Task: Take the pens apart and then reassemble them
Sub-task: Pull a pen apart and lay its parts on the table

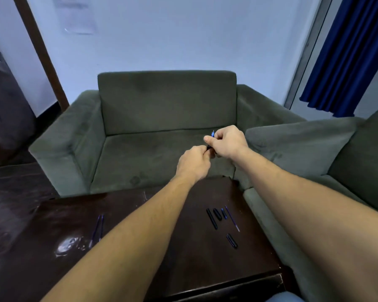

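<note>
Both my hands are held out over the far edge of the table, gripping one dark pen (209, 147) between them. My left hand (193, 163) closes on its lower end. My right hand (226, 141) closes on its upper part, and the pen's blue tip pokes out above the fingers. On the dark table (183, 258) lie loose parts: a long black barrel (212, 218), a short black cap (217, 214), a small blue piece (224, 213), a thin blue refill (232, 218) and another black piece (232, 241). Two whole pens (98, 227) lie at the left.
A grey-green armchair (162, 127) stands right behind the table, and a second one (336, 149) is at the right. A crumpled clear wrapper (69, 245) lies on the table's left side. A blue curtain (347, 55) hangs at the far right.
</note>
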